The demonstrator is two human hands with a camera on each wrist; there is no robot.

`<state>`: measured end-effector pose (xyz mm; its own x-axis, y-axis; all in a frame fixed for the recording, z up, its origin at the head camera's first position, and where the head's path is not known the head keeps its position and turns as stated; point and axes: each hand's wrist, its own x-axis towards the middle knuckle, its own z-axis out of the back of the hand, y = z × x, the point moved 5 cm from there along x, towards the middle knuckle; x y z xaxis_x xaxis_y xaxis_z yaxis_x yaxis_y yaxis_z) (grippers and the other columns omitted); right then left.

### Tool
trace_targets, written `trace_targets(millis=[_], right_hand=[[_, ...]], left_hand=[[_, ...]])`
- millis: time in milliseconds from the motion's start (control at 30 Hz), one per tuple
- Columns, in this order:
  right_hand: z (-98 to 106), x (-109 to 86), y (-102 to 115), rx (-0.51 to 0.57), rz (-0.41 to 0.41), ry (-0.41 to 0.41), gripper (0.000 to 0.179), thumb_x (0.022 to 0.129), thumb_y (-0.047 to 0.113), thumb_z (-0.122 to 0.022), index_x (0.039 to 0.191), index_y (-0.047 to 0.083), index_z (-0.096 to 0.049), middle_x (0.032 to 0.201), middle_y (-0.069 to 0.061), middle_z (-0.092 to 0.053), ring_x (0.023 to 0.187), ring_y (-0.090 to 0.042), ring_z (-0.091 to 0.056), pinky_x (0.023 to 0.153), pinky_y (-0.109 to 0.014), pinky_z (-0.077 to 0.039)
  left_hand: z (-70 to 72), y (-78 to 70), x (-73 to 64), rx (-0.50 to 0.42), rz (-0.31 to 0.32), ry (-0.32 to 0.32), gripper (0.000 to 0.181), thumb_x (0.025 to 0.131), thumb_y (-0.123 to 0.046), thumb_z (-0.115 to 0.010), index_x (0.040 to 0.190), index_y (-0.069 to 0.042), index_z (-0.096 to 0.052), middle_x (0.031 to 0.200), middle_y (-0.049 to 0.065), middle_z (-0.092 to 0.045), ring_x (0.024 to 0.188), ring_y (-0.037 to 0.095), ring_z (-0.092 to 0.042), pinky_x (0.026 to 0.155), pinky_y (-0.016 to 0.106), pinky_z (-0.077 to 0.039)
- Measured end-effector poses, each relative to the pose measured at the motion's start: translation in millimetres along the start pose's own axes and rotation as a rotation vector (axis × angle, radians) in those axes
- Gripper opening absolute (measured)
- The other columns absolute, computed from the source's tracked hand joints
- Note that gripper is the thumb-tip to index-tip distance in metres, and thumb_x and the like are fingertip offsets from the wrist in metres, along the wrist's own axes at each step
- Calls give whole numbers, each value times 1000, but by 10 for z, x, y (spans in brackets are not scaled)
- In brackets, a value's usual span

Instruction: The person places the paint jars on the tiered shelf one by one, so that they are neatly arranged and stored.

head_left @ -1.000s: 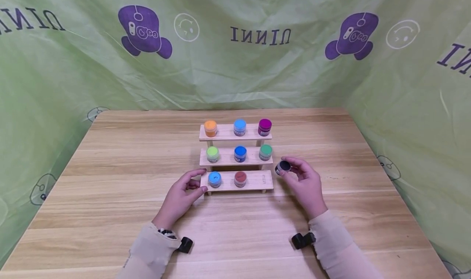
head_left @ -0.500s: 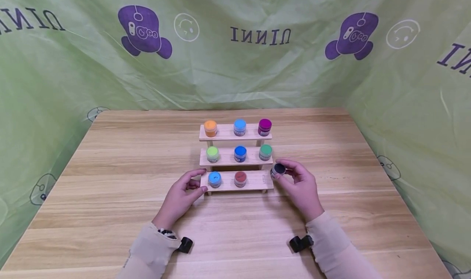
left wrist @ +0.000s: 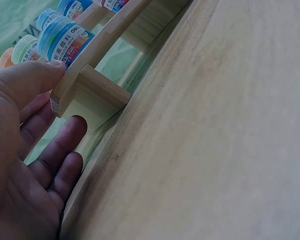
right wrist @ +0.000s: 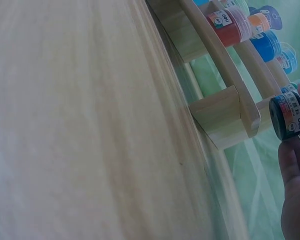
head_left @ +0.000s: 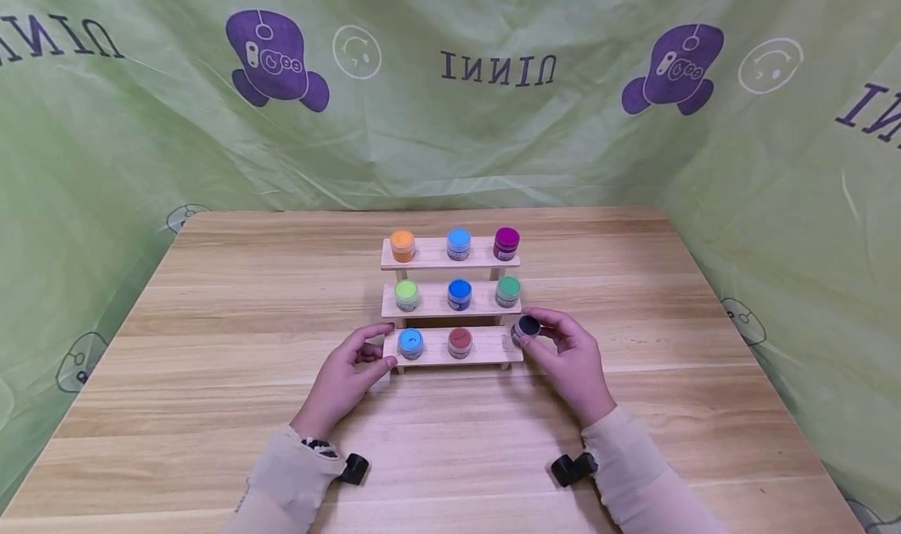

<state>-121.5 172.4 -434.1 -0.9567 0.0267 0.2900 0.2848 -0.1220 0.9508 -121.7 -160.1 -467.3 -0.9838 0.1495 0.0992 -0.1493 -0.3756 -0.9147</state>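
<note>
A three-step wooden rack (head_left: 486,355) carries small paint jars with coloured tops. My left hand (head_left: 349,371) grips the left end of its lowest step, thumb at the front edge, beside a light blue paint jar (head_left: 411,344). In the left wrist view the thumb (left wrist: 42,75) lies at the step's corner, with the other fingers below and behind. Between thumb and fingers, my right hand (head_left: 573,362) pinches a black paint jar (head_left: 526,327), tilted, overlapping the right end of the lowest step. The right wrist view shows this dark jar (right wrist: 288,116) just off the step's end.
A red-brown jar (head_left: 460,343) stands mid-way along the lowest step. Behind it are a green jar (head_left: 507,292), a blue jar (head_left: 460,295) and others on the higher steps. The wooden table (head_left: 211,346) is bordered by a green printed curtain (head_left: 450,143).
My right hand has moved left with the black paint jar, from beside the rack to over the lowest step's right end. My left hand has stayed still.
</note>
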Motion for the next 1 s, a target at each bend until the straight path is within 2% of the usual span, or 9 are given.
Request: trace_targets(millis=[300,767,1000], right_hand=[[-20,-18,-2,9,17,-1,36,83,-11,-75,118,-5,-66,122,-18,-66,106,-14,-65,98,-24,-51],[-113,-31,-32,-34,10,95,39,86,-3,-76,124,-2,-66,126,-19,-65,108,-13,-64,98,-23,-51],[-140,-41,-49,-51,28,107,39,86,-1,-78,124,-2,-67,125,-16,-67,106,-13,-65,95,-24,-53]], left_hand=[[-4,2,7,1,-4,1,45,90,-15,-77,133,-16,-63,130,4,-65,98,21,-63,85,30,-54],[5,5,12,-4,7,3,46,89,-13,-78,133,-16,-63,131,4,-64,99,22,-63,83,29,-54],[3,9,13,-6,6,3,46,89,-13,-78,133,-16,-63,131,4,-64,99,22,-63,83,28,-54]])
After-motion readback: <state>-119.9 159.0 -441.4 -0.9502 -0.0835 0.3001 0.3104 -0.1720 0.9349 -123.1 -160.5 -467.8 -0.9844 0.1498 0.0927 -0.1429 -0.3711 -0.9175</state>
